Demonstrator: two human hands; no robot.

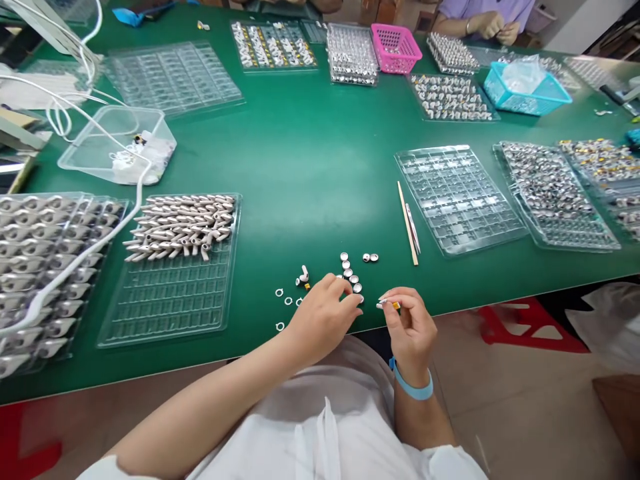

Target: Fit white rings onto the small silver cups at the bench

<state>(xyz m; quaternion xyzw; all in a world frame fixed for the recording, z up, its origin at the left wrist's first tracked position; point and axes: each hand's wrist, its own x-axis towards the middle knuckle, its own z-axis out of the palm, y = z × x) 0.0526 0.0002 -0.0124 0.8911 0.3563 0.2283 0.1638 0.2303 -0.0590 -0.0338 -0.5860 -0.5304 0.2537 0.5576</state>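
Two hands at the near edge of the green worktop [310, 173]: right hand [409, 328] fingers pinch a tiny yellow-and-white part [393, 305], lifted clear, likely for a better view; left hand [321, 315] fingers curl onto a row of small silver round caps [350, 273], lined up within easy reach, grip unclear.

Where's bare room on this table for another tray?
The widest bare patch is the table's middle, between the tray of white stems, the empty clear tray and the far trays. A strip lies along the near edge right of the right hand, which pinches a small part. Crowded by the left hand: loose caps and rings.
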